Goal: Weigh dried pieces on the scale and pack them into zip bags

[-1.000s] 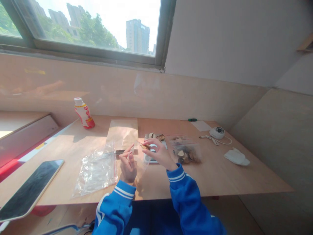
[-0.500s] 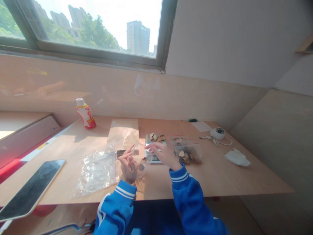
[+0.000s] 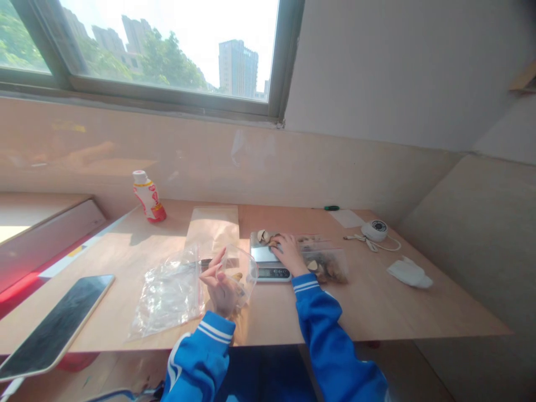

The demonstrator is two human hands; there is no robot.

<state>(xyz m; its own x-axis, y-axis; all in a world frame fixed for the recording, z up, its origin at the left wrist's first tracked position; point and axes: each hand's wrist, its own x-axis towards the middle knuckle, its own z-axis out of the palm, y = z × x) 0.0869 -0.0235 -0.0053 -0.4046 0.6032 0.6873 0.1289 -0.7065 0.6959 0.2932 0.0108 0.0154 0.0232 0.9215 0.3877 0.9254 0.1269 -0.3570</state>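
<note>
On the table (image 3: 397, 312), the scale (image 3: 262, 255) carries brown and pale pieces (image 3: 262, 236) along the far part of its plate. The right hand (image 3: 290, 254) reaches over the scale, its bent fingers at these pieces; whether they pinch one, I cannot tell. Just left of the scale, the left hand (image 3: 221, 287) grasps a clear container (image 3: 247, 265) with its fingers, more pieces inside. Farther left of the scale lies a zip bag (image 3: 167, 298); beyond it to the left, a paper bag (image 3: 215, 223). Right beside the scale is a filled bag (image 3: 333, 268).
</note>
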